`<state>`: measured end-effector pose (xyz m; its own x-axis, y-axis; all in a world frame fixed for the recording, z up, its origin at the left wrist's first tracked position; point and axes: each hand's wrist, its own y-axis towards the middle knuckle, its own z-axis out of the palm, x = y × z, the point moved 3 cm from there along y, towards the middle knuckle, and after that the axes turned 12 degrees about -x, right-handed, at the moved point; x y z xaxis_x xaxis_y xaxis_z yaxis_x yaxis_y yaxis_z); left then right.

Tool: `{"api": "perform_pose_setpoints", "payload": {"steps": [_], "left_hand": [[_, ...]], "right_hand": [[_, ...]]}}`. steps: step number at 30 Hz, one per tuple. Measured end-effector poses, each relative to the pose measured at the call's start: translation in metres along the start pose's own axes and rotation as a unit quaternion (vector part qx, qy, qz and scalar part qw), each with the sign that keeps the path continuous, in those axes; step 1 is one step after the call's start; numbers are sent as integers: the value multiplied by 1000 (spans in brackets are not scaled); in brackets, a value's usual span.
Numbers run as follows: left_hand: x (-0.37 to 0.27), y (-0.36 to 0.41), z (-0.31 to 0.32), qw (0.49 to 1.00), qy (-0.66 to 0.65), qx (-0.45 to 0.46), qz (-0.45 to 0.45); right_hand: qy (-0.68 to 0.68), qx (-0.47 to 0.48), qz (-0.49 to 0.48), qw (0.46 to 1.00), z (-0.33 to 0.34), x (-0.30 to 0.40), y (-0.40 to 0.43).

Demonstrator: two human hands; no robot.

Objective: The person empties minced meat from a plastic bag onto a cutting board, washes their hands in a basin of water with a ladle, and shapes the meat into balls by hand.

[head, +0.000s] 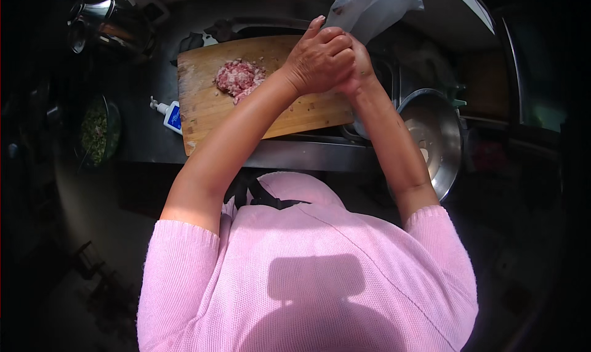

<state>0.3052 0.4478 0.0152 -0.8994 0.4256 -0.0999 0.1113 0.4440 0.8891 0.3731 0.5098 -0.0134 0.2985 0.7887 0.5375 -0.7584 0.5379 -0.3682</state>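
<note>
My left hand [321, 58] and my right hand [362, 68] are pressed together above the far right part of a wooden cutting board [203, 107]. The left fingers are curled against the right hand, with the left thumb sticking up. A translucent plastic bag [376, 8] extends away from the hands and narrows towards them. Both hands appear to grip its near end, though the grip itself is hidden, as are most of the right fingers. On the board lies a heap of pink minced meat [240, 77], partly behind my left forearm.
A white pump bottle [173, 116] with a blue label lies beside the board's left edge. Further left is a glass bowl of chopped greens [94, 130]. A shiny metal vessel [111, 24] is at the back left. A metal basin [445, 144] is right of my right forearm.
</note>
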Motion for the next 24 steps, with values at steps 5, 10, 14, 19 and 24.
{"api": "perform_pose_setpoints", "payload": {"steps": [5,10,14,19,24], "left_hand": [[-7,11,-1,1000,-8,-12,4],[-16,13,-1,1000,-13,-21,10],[-21,11,0,1000,-16,-18,3],[-22,9,2,1000,-20,-17,2],[-22,5,1,1000,-22,-18,-2]], "right_hand": [[7,-14,-13,1000,-4,7,-5],[9,-30,-16,999,-8,7,-13],[19,-34,-7,999,-16,4,-15],[31,-23,1,999,-17,2,-17],[32,-34,-4,999,-16,-2,-17]]}}
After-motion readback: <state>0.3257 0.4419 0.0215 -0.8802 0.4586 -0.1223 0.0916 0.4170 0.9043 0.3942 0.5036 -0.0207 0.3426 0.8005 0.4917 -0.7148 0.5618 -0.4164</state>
